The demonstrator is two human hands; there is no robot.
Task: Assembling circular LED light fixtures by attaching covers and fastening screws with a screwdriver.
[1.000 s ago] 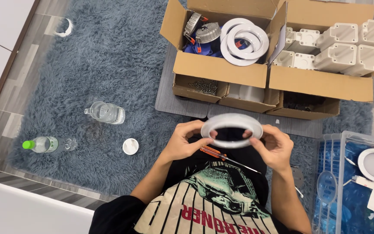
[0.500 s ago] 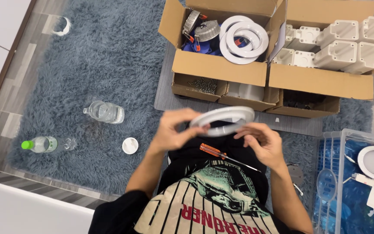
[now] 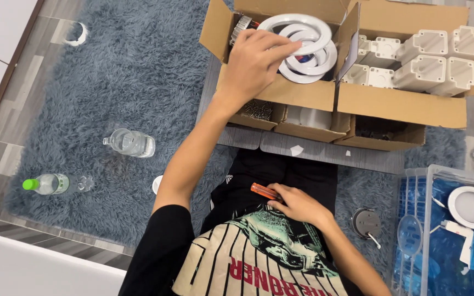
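Rings [image 3: 303, 46], white, fill one cardboard box [image 3: 281, 93]; moulded white housings [image 3: 429, 60], seemingly, its neighbour [image 3: 407, 107].

A person sits on a shaggy rug [image 3: 138, 71] with open cardboard boxes ahead. The left hand [image 3: 253, 57] reaches into the left box [image 3: 297, 96], touching a stack of rings [image 3: 305, 46] inside. The right box [image 3: 401, 104] beside it holds moulded housings [image 3: 429, 66]. The right hand [image 3: 297, 204] rests on the lap, touching a screwdriver [image 3: 264, 191]. Two bottles [image 3: 130, 142] lie on the rug at left. A clear bin [image 3: 412, 181] sits at right, a round lamp [image 3: 472, 207] in it.
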